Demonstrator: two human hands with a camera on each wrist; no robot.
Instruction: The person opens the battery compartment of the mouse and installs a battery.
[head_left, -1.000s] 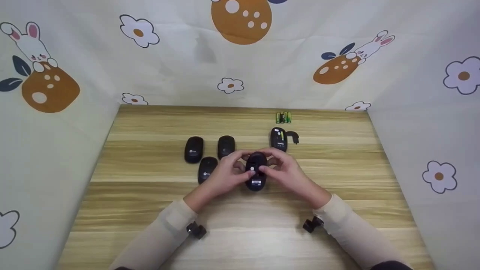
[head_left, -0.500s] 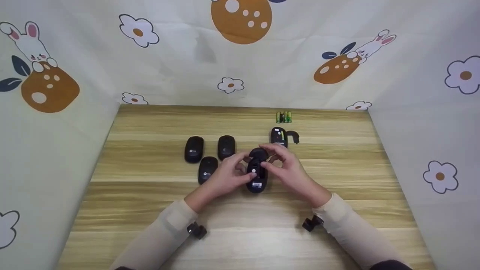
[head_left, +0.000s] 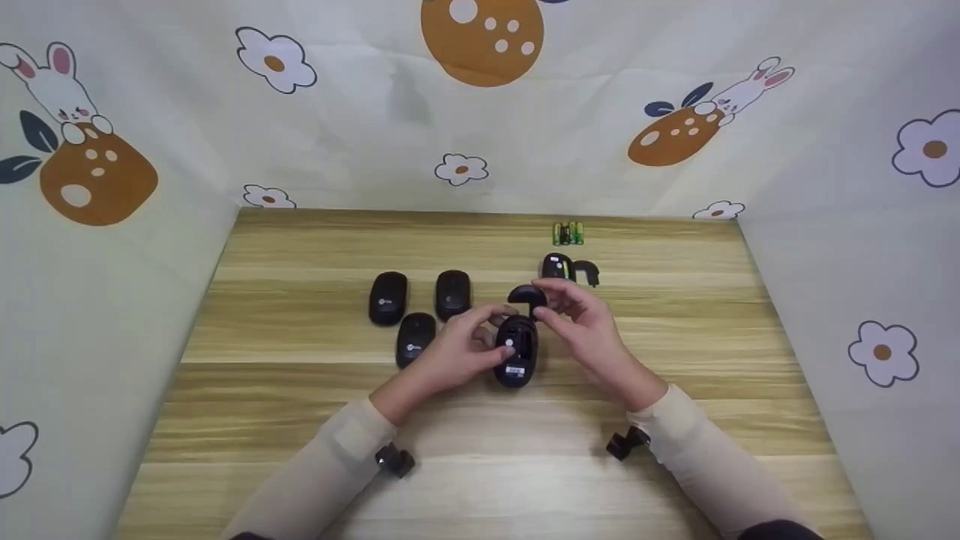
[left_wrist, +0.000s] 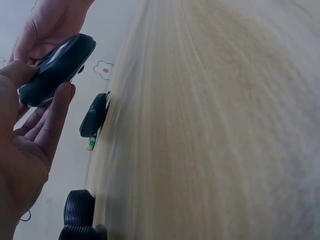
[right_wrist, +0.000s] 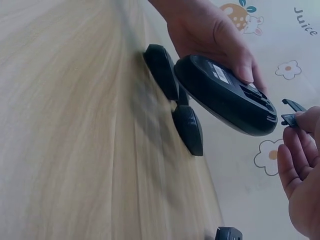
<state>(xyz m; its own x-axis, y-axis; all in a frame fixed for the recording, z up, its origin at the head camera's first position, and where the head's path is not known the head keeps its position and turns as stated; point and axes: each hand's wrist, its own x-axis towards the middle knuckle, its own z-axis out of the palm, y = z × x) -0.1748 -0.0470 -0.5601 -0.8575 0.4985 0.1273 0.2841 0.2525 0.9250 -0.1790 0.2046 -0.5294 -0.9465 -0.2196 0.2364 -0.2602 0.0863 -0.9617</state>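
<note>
My left hand grips a black computer mouse with its underside facing up, the thumb on the bottom face. In the right wrist view the mouse shows a bare battery compartment and a white label, held above the table. Between thumb and fingers, my right hand pinches the black battery cover, which is apart from the mouse, just beyond its far end. The cover has a curved plate with a narrow tongue. Behind the right hand lies another mouse, underside up, a battery in its compartment.
Three black mice, among them a left one, a back one and a front one, lie left of my hands. Several green batteries stand in a row near the back edge. A loose cover lies beside the mouse behind.
The battery cover has come off the held mouse: my right hand has drawn it away toward the back and right, baring the compartment. The left hand keeps its grip on the mouse.
</note>
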